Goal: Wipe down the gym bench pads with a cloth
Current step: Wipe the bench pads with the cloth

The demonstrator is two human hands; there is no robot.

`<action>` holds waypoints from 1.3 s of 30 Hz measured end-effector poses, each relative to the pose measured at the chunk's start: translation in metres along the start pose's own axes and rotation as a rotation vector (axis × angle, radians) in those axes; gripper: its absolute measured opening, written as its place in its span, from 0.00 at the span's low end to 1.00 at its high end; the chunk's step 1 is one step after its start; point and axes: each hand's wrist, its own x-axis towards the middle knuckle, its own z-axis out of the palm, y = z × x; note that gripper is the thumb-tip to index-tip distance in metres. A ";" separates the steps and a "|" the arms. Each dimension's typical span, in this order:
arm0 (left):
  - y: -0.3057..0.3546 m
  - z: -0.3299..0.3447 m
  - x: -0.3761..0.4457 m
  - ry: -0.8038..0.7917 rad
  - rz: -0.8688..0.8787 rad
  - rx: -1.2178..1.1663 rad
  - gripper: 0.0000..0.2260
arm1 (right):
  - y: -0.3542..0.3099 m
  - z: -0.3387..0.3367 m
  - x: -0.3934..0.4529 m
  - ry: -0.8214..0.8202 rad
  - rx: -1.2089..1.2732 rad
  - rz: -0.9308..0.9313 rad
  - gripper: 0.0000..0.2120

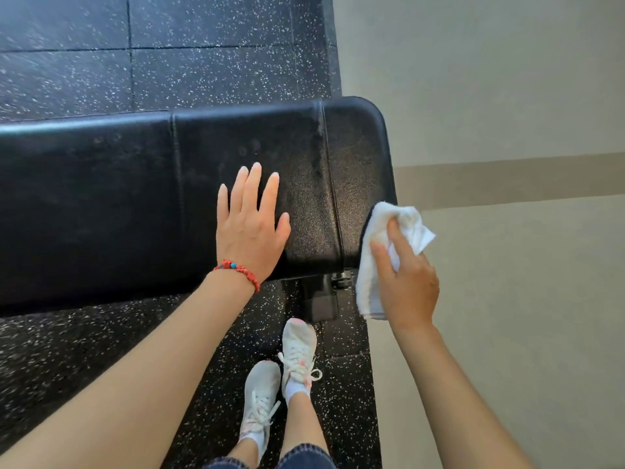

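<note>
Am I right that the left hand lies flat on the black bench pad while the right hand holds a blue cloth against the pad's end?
Not quite: the cloth is white, not blue, as the head view shows. The rest stands: the left hand lies flat on the black bench pad, and the right hand holds the cloth against the pad's end.

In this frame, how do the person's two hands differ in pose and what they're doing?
The left hand lies flat and open on top of the bench pad, empty; the right hand grips a white cloth against the pad's end. The left wrist wears a red bracelet; the right is bare. Both touch the same pad.
</note>
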 end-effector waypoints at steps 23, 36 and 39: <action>0.060 -0.171 -0.167 -0.002 0.163 -0.145 0.22 | -0.033 -0.153 -0.176 0.048 0.765 0.331 0.23; 0.178 -0.224 -0.160 -0.016 0.229 -0.030 0.22 | 0.027 -0.277 -0.177 0.103 0.822 0.322 0.21; 0.223 -0.228 -0.159 0.001 0.245 -0.020 0.23 | 0.054 -0.315 -0.168 0.099 0.821 0.351 0.21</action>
